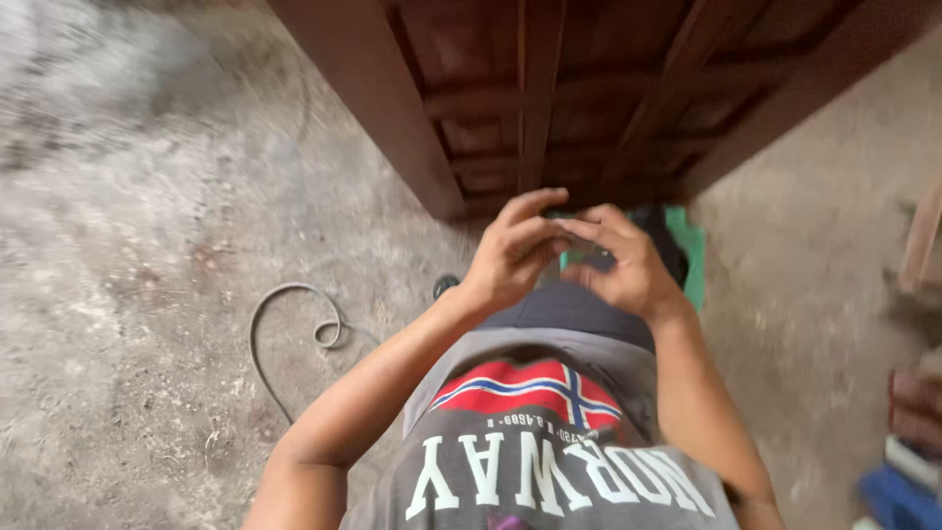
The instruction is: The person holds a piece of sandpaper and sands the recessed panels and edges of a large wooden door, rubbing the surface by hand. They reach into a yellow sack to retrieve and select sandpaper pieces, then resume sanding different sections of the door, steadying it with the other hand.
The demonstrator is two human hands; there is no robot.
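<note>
Small dark object point(587, 257) pinched between fingertips of both hands, held at chest height in front of brown wooden frame. Mostly hidden by fingers, motion-blurred; shape and kind unreadable. Green item point(690, 257) shows just behind it, partly covered.

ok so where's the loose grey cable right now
In the head view the grey cable lies looped on the concrete floor at the left, beside the person's left forearm and below the near corner of the brown wooden frame.
</note>
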